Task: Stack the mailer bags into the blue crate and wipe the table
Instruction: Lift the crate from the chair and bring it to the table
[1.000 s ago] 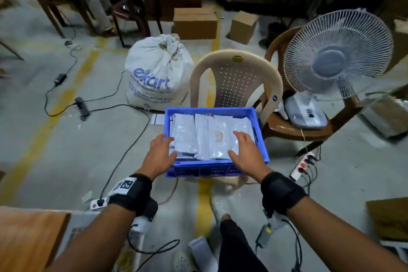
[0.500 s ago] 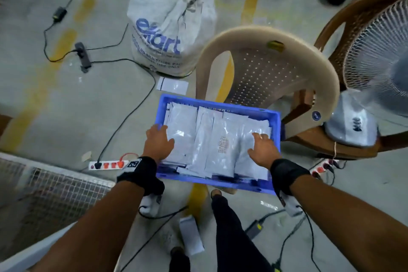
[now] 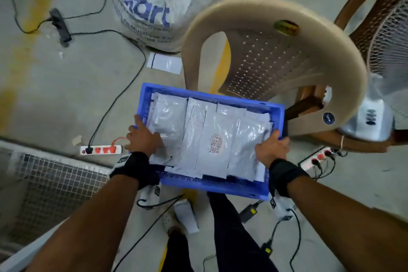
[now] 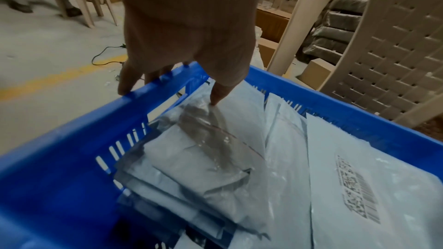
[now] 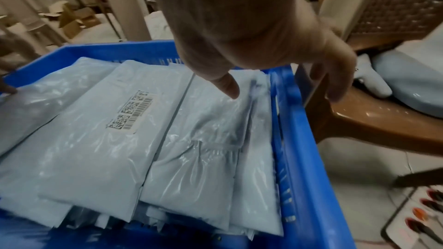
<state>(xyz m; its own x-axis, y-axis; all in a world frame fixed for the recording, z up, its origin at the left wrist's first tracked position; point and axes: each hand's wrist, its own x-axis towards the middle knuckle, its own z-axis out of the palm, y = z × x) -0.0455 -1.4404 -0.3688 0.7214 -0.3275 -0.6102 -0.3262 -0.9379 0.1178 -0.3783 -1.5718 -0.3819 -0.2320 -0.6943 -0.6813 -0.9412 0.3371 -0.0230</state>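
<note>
Floor point(image 3: 66, 95): grey concrete, scuffed, with worn yellow lines.

Beige chair point(image 3: 276, 55): plastic, perforated back. Beside it on the right, a brown chair point(image 3: 364, 143) carrying a white fan point(image 3: 388, 55) whose grille is blurred.

White sack point(image 3: 154, 0), blue lettering, on the floor behind the beige chair.

Two power strips: one point(image 3: 100, 149) on the left with a black plug in it, one point(image 3: 315, 159) under the brown chair. Black cables trail across the floor to an adapter point(image 3: 60, 26).

Wire mesh panel point(image 3: 55, 183) at lower left.

Left wrist view: cardboard boxes point(image 4: 271, 26) and dark stacked bundles point(image 4: 335, 26) behind the chair.

Light is dim and even.
</note>
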